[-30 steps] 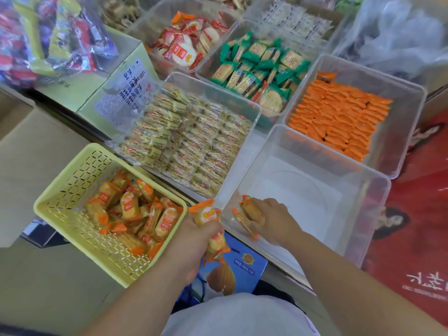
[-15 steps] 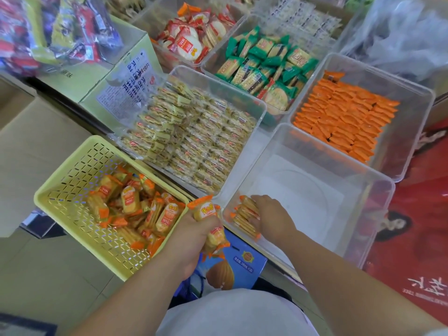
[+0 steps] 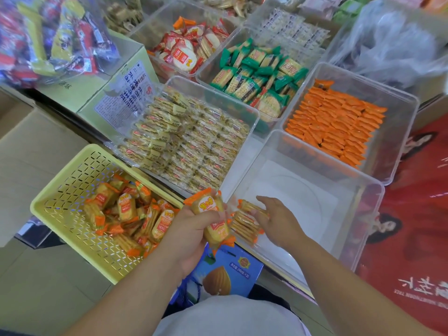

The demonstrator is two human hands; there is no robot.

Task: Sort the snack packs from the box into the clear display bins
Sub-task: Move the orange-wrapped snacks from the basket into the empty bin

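My left hand (image 3: 191, 229) grips a few orange-and-yellow cracker packs (image 3: 212, 215) just outside the near-left corner of a nearly empty clear bin (image 3: 349, 190). Several of the same packs (image 3: 244, 223) lie stacked inside that corner. My right hand (image 3: 278, 220) is over them with fingers spread and relaxed, fingertips touching the top pack. A yellow perforated basket (image 3: 63, 190) at lower left holds several more of these packs (image 3: 128, 214).
Filled clear bins lie behind: pale yellow packs (image 3: 194, 146), orange packs (image 3: 337, 127), green packs (image 3: 257, 73), red-white packs (image 3: 186, 52). A green carton (image 3: 126, 93) and bagged snacks (image 3: 53, 37) are at left. A blue drink carton (image 3: 230, 272) is below my hands.
My right hand has set its packs down in the bin's near-left corner and opened its fingers. My left hand has risen slightly with its packs.
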